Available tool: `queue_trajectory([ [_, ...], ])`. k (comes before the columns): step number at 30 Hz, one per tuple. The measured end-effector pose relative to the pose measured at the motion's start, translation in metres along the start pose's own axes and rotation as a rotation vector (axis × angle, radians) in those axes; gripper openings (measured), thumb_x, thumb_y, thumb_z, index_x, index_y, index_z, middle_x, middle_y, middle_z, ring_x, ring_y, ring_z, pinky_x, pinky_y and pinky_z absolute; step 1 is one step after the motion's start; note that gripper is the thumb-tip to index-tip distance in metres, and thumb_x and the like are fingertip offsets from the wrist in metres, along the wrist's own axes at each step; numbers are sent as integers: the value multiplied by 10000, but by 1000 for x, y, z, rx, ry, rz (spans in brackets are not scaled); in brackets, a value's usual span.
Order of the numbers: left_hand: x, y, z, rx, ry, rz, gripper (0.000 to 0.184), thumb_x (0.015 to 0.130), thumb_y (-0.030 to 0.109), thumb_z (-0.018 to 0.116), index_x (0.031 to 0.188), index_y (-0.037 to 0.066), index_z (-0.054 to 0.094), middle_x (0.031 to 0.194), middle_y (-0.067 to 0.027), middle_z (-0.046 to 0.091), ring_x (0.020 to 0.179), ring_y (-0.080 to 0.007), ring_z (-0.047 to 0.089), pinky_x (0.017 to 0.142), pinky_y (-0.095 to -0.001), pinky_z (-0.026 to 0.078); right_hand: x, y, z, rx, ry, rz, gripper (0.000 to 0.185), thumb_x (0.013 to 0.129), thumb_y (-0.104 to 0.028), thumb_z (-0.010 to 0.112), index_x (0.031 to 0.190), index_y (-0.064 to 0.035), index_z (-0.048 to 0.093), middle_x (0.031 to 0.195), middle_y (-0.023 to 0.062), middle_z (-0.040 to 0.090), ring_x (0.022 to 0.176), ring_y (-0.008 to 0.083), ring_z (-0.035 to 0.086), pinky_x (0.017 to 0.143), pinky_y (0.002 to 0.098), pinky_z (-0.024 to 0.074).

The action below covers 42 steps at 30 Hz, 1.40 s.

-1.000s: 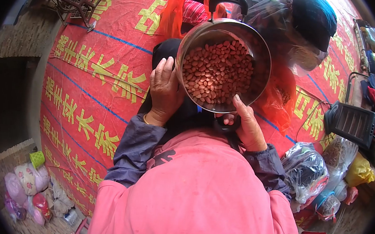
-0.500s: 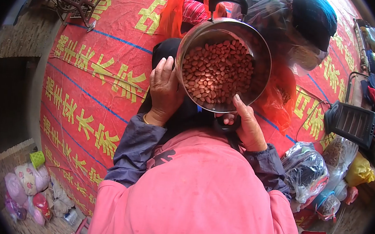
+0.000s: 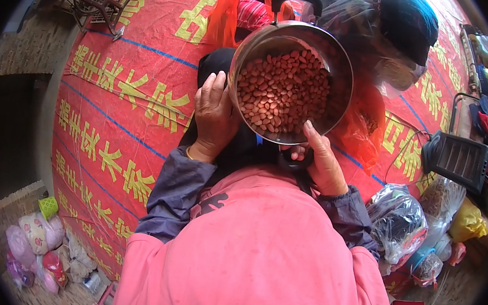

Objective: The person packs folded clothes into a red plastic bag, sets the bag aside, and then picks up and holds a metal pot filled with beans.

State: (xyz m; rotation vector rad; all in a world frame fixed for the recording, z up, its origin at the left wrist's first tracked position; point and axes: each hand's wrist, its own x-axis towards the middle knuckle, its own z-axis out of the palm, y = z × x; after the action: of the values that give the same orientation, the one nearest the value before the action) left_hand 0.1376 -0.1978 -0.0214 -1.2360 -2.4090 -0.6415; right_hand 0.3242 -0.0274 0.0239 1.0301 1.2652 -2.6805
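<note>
A steel pot (image 3: 341, 97) with black handles rests over my lap, its mouth tilted up toward me. Red-skinned shelled peanuts (image 3: 281, 92) cover its bottom, thicker on the left and near side. My left hand (image 3: 215, 112) lies against the outside of the pot's left wall, fingers stretched out and pointing away from me; its thumb is hidden. At the near right, my right hand (image 3: 322, 159) closes round the near black handle (image 3: 295, 160), with the thumb laid on the rim.
Red sheeting with yellow characters (image 3: 116, 83) covers the floor. A red plastic bag (image 3: 362, 128) lies right of the pot. Beyond it sits a large clear bag (image 3: 348, 22) beside dark and blue cloth. A black floodlight (image 3: 458, 162), several bags and a small chair frame (image 3: 100, 0) stand around.
</note>
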Motion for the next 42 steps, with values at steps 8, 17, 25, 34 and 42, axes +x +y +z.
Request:
queue_trajectory([
  [8,-1,-1,1,17,5,7,403,912,286,612,1190,-7,629,1353,-204,564,1248,-392,529,1017,-499,403,1,2,-2,15,-14,8,501,985,-481,597,1151,-9,619,908,102,717,658,59,556,612,194,435],
  [17,-2,-1,2,4,7,5,400,912,285,612,1187,-6,630,1354,-206,563,1255,-393,524,1023,-504,400,0,3,-1,-13,-4,-18,514,982,-502,589,1135,-14,626,902,94,721,656,58,550,615,196,424],
  [25,-3,-1,1,1,15,14,401,917,281,606,1201,-2,624,1350,-208,565,1253,-397,524,1018,-506,403,-2,4,0,36,27,11,495,993,-473,591,1146,-3,610,883,98,711,634,80,555,608,214,449],
  [34,-3,-2,2,13,15,18,422,922,275,597,1234,-9,613,1354,-207,563,1253,-396,525,1019,-501,403,-2,5,-1,-16,-2,-11,510,986,-496,585,1156,-15,612,904,101,722,658,68,554,618,208,434],
  [42,-3,-1,2,8,13,7,410,912,270,608,1206,-15,624,1347,-205,568,1252,-391,528,1023,-502,400,-2,3,1,3,-11,-12,521,981,-498,591,1168,-11,606,909,100,724,657,63,556,615,197,433],
])
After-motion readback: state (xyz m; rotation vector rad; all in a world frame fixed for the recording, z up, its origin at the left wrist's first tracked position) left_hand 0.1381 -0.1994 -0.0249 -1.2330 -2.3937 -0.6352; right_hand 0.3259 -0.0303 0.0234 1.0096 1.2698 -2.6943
